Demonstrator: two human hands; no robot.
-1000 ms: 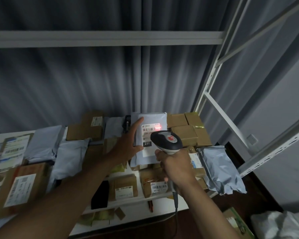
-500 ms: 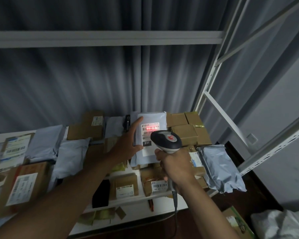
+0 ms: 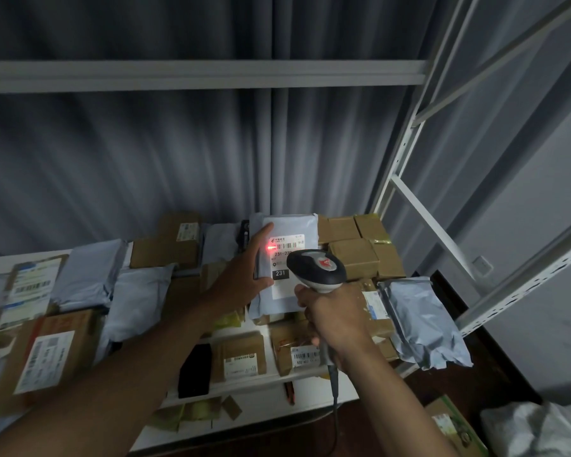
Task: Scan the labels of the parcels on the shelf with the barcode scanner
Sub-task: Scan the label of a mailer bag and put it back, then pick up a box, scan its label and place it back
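My left hand (image 3: 244, 275) grips the left edge of a grey poly-bag parcel (image 3: 289, 232) and holds it tilted up, label facing me. Its white label (image 3: 285, 244) shows a barcode and the number 231. A red scan light falls on the label's left edge. My right hand (image 3: 333, 319) grips the handle of a white and black barcode scanner (image 3: 317, 267), whose head hangs just in front of the label's lower right and hides part of it. The scanner's cable (image 3: 335, 390) drops downward.
The white shelf (image 3: 254, 384) holds several brown boxes (image 3: 353, 255) at the back right, grey poly bags (image 3: 139, 298) to the left and a crumpled grey bag (image 3: 422, 324) at the right end. Labelled cartons (image 3: 47, 354) lie at the left. A shelf upright (image 3: 399, 166) stands on the right.
The red scan light has slid from the right part of the label to its left edge. Both hands and the parcel have stayed almost still.
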